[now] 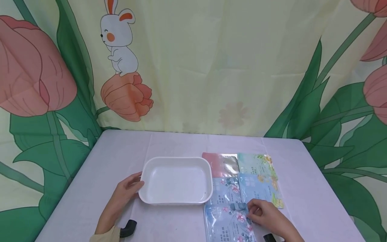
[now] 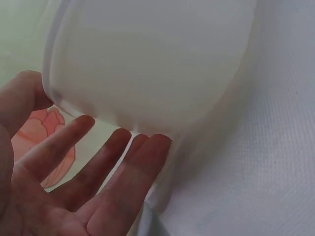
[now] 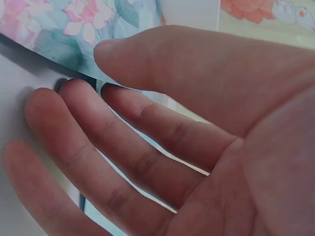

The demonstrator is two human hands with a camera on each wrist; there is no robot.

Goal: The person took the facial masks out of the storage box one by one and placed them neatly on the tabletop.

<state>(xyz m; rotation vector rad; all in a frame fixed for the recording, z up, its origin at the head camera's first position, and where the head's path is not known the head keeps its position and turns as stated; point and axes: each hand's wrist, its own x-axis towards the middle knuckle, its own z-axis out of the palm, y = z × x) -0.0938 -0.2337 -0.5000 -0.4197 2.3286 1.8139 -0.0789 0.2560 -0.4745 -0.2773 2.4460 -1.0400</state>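
A white rectangular tray (image 1: pixel 176 181) has nothing in it. My left hand (image 1: pixel 124 195) grips its left end, thumb at the rim and fingertips against the outer wall (image 2: pixel 147 73). Right of the tray lie several flat face mask packets. My right hand (image 1: pixel 269 215) pinches the right edge of the front blue packet with pink flowers (image 1: pixel 225 225) between thumb and forefinger. In the right wrist view, that packet's edge (image 3: pixel 74 34) is raised, and the other fingers spread below it.
Behind the front packet lie another blue floral packet (image 1: pixel 223 193), a blue one with yellow flowers (image 1: pixel 257 186), a green one (image 1: pixel 251 163) and a pink-silver one (image 1: pixel 219 164). A white cloth covers the table (image 1: pixel 169 225). A printed curtain (image 1: pixel 205 67) hangs behind it.
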